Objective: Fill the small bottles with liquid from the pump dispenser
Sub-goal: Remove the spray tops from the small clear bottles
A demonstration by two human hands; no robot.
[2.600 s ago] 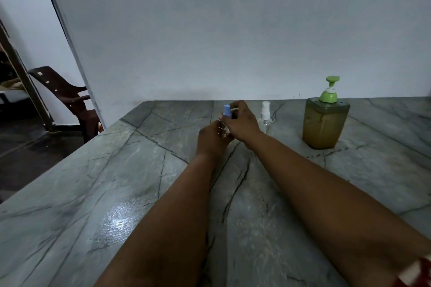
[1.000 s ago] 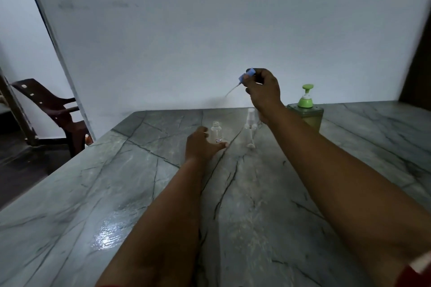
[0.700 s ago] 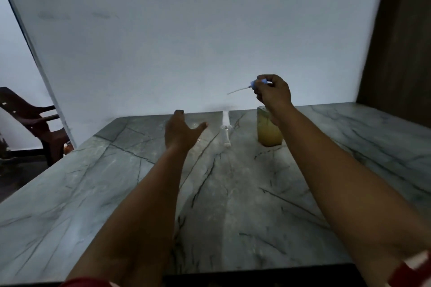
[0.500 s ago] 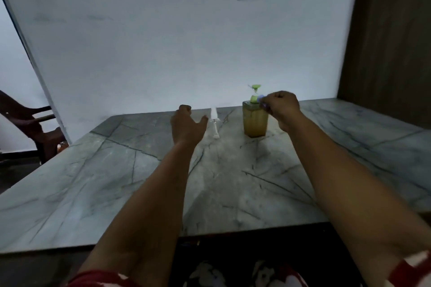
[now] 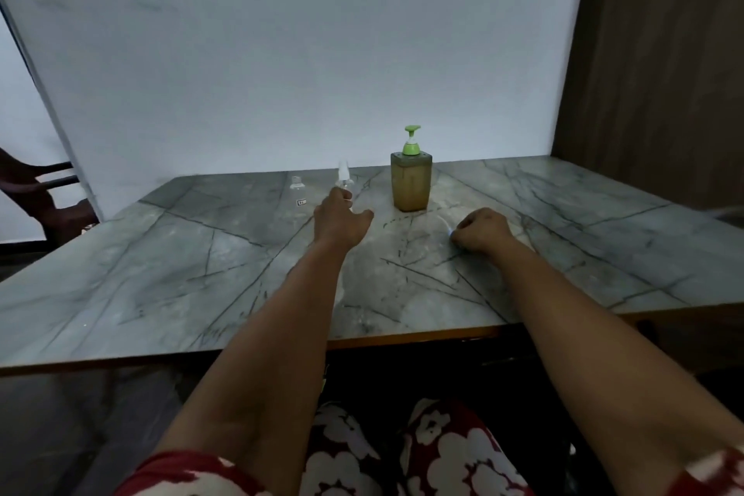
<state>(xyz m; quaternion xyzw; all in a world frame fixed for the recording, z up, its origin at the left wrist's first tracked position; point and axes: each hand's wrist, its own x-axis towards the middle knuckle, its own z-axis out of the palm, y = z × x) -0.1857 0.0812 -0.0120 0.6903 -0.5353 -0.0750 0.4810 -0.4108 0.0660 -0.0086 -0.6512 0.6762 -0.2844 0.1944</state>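
Note:
A pump dispenser (image 5: 410,185) of amber liquid with a green pump stands at the back of the marble table (image 5: 161,274). Left of it stand two small clear bottles. The uncapped bottle (image 5: 298,193) is on the left, apart from both hands. The second bottle (image 5: 344,175) still wears its white spray top, and my left hand (image 5: 341,219) reaches to it with fingers extended, fingertips touching its lower part. My right hand (image 5: 481,230) rests curled on the table in front of the dispenser, holding the blue spray cap (image 5: 451,232), of which only a sliver shows.
The table's front edge (image 5: 402,336) runs across just above my lap. A wall stands right behind the table, and a wooden panel (image 5: 652,72) rises at the right. A dark chair (image 5: 36,189) sits beyond the table's left side.
My right hand pulled the blue spray cap out of the left bottle, carried it right and lowered it onto the table. My left hand let go of that bottle and moved to the second one.

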